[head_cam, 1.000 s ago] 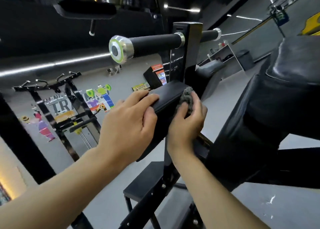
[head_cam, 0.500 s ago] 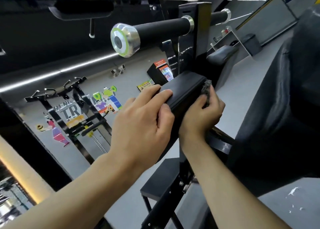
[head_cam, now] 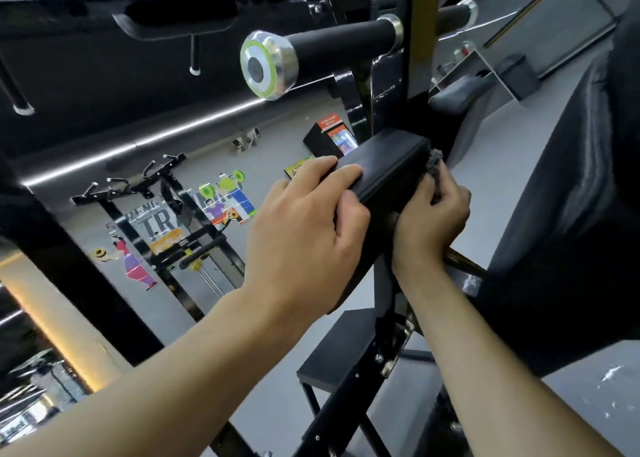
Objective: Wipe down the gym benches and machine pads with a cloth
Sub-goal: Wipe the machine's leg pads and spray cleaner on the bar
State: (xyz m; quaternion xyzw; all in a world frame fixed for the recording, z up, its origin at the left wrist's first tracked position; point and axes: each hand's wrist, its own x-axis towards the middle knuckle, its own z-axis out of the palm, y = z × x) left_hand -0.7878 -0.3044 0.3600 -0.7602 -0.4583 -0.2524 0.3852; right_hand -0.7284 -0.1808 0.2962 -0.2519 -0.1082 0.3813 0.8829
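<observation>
Head view: both hands at the machine pad (head_cam: 388, 172).
My left hand (head_cam: 304, 235) grips its upper end, fingers curled over; my right hand (head_cam: 429, 221) clutches the grey cloth (head_cam: 434, 160) against its right side. Long axis slopes upward, away from me.

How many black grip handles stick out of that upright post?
2. Left handle juts from the post, ending in a green-ringed chrome cap; right handle pokes out behind it, partly hidden.
</observation>
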